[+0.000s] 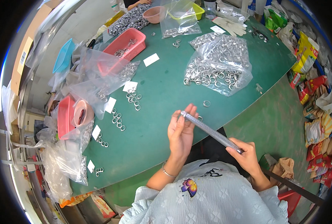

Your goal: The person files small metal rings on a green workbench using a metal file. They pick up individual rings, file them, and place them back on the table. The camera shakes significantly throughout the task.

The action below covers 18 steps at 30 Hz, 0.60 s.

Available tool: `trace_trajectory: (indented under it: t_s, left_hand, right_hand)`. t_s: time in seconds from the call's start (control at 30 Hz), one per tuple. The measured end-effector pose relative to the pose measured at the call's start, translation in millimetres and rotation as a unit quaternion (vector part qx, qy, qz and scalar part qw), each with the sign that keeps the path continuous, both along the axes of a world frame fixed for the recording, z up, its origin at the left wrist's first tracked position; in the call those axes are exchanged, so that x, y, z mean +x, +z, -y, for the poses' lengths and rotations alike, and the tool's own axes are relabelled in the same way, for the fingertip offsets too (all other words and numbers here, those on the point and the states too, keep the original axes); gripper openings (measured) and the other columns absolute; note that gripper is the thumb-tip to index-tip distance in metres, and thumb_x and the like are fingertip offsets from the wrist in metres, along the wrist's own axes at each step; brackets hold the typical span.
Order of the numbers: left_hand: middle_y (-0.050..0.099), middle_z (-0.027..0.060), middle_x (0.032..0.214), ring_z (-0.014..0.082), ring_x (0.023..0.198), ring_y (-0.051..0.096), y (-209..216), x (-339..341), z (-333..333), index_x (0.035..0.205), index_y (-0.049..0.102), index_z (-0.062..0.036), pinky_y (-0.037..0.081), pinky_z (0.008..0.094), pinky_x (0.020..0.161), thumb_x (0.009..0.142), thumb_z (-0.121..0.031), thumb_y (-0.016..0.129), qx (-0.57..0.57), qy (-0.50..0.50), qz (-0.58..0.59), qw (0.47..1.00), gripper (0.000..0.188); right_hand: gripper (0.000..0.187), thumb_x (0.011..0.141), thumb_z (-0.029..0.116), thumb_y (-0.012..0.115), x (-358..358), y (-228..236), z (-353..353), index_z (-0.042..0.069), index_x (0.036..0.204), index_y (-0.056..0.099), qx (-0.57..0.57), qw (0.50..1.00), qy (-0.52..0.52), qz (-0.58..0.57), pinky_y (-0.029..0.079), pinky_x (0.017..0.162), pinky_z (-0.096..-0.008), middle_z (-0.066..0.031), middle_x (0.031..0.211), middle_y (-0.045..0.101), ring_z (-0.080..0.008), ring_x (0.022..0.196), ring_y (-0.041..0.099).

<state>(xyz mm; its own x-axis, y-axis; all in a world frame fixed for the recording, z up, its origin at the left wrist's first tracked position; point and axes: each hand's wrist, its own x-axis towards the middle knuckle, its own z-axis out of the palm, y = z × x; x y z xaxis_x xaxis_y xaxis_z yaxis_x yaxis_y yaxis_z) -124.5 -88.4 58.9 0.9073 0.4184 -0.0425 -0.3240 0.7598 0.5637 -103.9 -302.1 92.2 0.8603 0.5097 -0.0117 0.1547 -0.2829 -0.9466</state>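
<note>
My right hand [246, 154] is closed round the thick end of a grey, graduated ring mandrel [213, 133], which slants up to the left over the near edge of the table. At its thin end, my left hand [181, 132] pinches what looks like a small silver ring [183, 113] between thumb and fingers, the other fingers loosely raised. Just beyond lies a loose silver ring [206, 103] on the green table. Another ring [200, 118] shows partly behind the mandrel. Farther off sits a large clear bag of silver rings [220, 76].
Small ring groups [118, 120] lie beside white cards [110, 105] along the left. Behind them are clear plastic bags [93, 84], a pink tray [130, 48] and a red tray [65, 117]. A glove [230, 27] lies at the back; another person's hand [143, 2] is at the far edge.
</note>
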Motion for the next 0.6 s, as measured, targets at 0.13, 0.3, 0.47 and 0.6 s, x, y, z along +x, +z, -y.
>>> trace_trajectory:
  t_s: [0.13,0.3,0.47,0.6]
  left_hand:
    - [0.046,0.0227,0.13,0.0311,0.119,0.048,4,-6,-10,0.121,0.047,0.0022,0.037,0.0431,0.102,0.084,-0.01,0.062,0.054,-0.212,-0.034,0.975,0.041]
    - [0.056,0.0131,0.113,0.0224,0.103,0.056,7,-8,-7,0.102,0.062,0.004,0.044,0.0344,0.092,0.076,-0.004,0.069,0.224,-0.293,-0.068,0.927,0.028]
    - [0.056,0.0081,0.1,0.0158,0.092,0.056,20,-10,3,0.099,0.064,0.0051,0.046,0.0266,0.079,0.073,0.002,0.069,0.292,-0.251,-0.048,0.922,0.026]
    - [0.056,0.0088,0.099,0.0172,0.09,0.056,22,-11,8,0.098,0.065,0.0053,0.045,0.0287,0.079,0.071,-0.005,0.074,0.266,-0.243,-0.044,0.932,0.03]
  right_hand:
    - [0.023,0.078,0.005,0.068,1,3,-1,-0.004,0.098,0.062,0.009,0.999,-0.004,0.045,0.038,0.048,-0.0237,-0.0072,0.065,0.054,-0.0096,0.051,0.045]
    - [0.026,0.076,0.006,0.07,-1,7,-1,-0.002,0.1,0.063,-0.011,0.998,0.007,0.069,0.039,0.046,-0.0261,-0.0093,0.063,0.057,-0.014,0.048,0.049]
    - [0.032,0.072,0.012,0.074,-1,11,2,0.002,0.101,0.064,-0.048,0.987,0.008,0.153,0.04,0.044,-0.0287,-0.0101,0.063,0.059,-0.0186,0.046,0.052]
    - [0.035,0.07,0.016,0.076,-1,17,4,0.004,0.101,0.065,-0.083,0.976,0.006,0.204,0.04,0.042,-0.0289,-0.0088,0.061,0.059,-0.0191,0.045,0.053]
